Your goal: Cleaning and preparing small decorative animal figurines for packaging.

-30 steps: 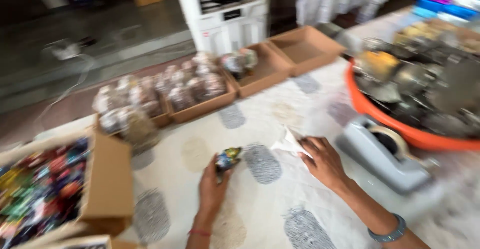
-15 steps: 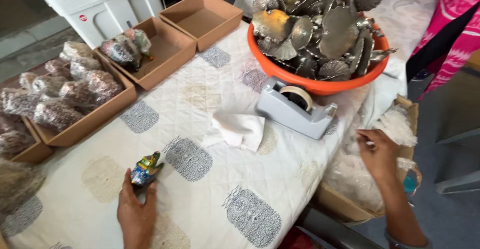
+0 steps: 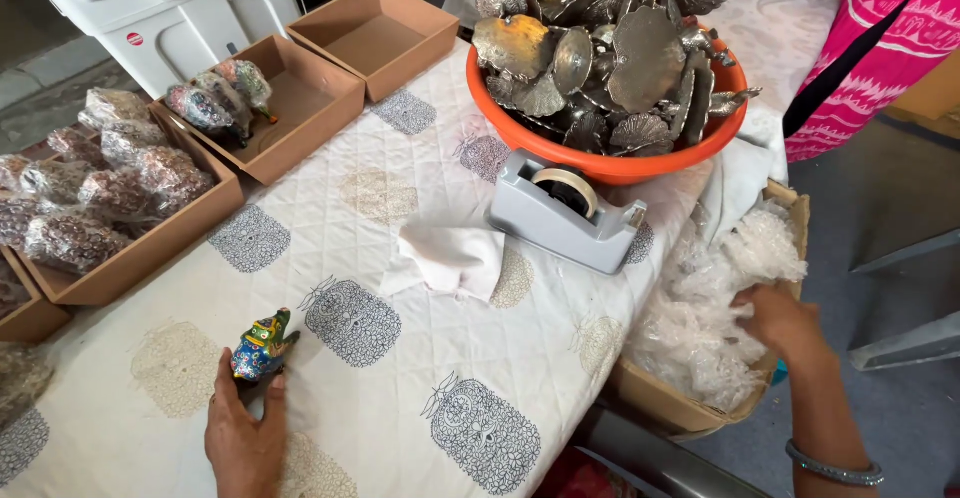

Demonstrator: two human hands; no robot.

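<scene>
On the white quilted table (image 3: 420,288), seen from the head camera, the left hand (image 3: 245,438) rests with its fingers loosely around a small painted animal toy (image 3: 262,344), which stands on the cloth near the front edge and is bare, with no wrap on it. Off to the side, the right hand (image 3: 785,320) reaches down into a cardboard box (image 3: 690,410) that sits below the table edge, and its fingers are in among the clear plastic wrap (image 3: 705,298); it looks like it is pinching a piece, but I cannot tell for sure because the plastic hides the fingertips. Toward the far left, brown trays (image 3: 150,248) hold many wrapped bundles (image 3: 110,183), so lots of toys seem done already. One tray (image 3: 300,108) has just a few wrapped ones, and the next tray (image 3: 375,28) has nothing in it, so there is room for more. Between the hands lie a white cloth (image 3: 450,256) and a grey tape holder (image 3: 570,213). Behind them an orange tub (image 3: 600,163) is piled with metal plates (image 3: 610,48). This toy seems ready for wrapping next.
</scene>
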